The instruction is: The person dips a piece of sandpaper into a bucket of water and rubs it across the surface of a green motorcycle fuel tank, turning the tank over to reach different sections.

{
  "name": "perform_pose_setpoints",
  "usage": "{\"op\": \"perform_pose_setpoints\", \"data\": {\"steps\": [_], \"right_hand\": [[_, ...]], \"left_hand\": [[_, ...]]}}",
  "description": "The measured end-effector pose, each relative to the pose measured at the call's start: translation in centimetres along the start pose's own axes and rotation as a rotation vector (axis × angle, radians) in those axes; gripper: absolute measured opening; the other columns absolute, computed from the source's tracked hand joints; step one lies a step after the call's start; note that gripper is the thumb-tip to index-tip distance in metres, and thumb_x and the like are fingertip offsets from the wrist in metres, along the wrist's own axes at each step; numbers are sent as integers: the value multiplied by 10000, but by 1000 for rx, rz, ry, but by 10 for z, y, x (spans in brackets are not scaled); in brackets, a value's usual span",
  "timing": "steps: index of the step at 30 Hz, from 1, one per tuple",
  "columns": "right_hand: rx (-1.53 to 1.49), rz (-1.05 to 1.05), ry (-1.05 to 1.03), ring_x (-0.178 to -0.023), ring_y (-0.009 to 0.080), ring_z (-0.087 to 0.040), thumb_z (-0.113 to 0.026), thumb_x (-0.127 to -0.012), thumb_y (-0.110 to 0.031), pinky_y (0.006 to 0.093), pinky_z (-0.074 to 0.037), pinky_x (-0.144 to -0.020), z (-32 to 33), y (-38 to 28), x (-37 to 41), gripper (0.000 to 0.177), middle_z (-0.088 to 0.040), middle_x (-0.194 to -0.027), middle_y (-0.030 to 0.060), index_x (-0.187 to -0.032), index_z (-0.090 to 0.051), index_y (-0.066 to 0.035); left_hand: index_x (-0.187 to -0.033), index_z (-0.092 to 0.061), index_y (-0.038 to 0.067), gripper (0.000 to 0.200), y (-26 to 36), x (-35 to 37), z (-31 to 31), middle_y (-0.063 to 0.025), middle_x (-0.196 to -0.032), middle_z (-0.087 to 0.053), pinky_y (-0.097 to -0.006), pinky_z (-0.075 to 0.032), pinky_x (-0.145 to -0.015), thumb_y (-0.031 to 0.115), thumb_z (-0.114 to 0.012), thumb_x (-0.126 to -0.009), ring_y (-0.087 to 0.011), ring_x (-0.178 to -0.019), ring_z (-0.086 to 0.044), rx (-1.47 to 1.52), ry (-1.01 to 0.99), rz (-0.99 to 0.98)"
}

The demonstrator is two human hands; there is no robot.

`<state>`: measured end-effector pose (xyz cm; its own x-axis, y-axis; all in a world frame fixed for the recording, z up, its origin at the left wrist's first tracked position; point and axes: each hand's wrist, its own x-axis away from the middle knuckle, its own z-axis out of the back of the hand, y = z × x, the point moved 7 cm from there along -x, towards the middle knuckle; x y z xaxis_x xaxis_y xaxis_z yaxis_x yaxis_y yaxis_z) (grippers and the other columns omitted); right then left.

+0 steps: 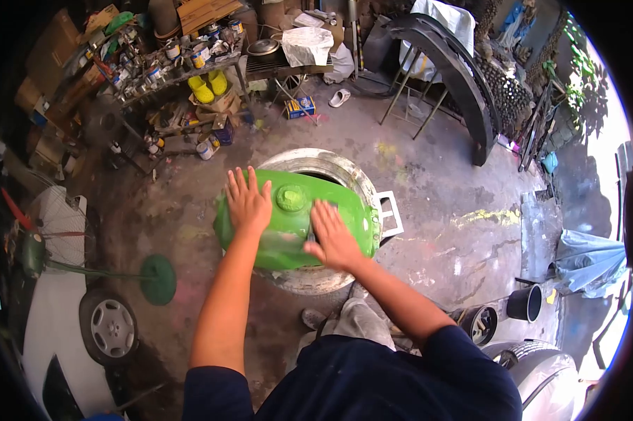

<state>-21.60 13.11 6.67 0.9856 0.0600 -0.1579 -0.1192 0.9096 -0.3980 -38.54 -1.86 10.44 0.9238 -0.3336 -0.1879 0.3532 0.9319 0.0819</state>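
Note:
A bright green motorcycle fuel tank lies across a round, paint-spattered stand with a dark opening. On top of the tank is a round green filler cap. My left hand rests flat on the left part of the tank, fingers spread and holding nothing. To the right of the cap, my right hand presses on the tank, slightly blurred. Beneath it peeks the edge of a dark, thin piece like sandpaper, mostly hidden by the palm. A dull patch shows on the green surface between my hands.
A white frame juts out right of the stand. Ahead are a cluttered bench of paint cans and a black curved car part on a metal stand. A fan and white car stand left; buckets stand right.

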Motion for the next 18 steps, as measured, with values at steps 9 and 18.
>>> {"op": "perform_pose_setpoints", "data": {"steps": [9,18], "right_hand": [[68,-18,28,-1558,382,-133,-320,-1030,-620,472,-92,-1274,-3,-24,41,904,-151,-1654,291,-1575,-175,87],[9,-183,86,-1553,412,-113,-330,-1018,-654,466,-111,-1275,-6,6,3,945,-133,-1648,310,-1560,-203,109]], "left_hand": [[-1567,-368,86,657,-1,2,-2,-205,-1624,-317,-494,-164,-1253,509,-356,-1065,-366,-1538,-200,16,70,-39],[-1566,-367,81,652,-2,-4,-3,-206,-1638,-284,-493,-165,-1253,501,-348,-1068,-377,-1541,-186,28,8,-14]]}}
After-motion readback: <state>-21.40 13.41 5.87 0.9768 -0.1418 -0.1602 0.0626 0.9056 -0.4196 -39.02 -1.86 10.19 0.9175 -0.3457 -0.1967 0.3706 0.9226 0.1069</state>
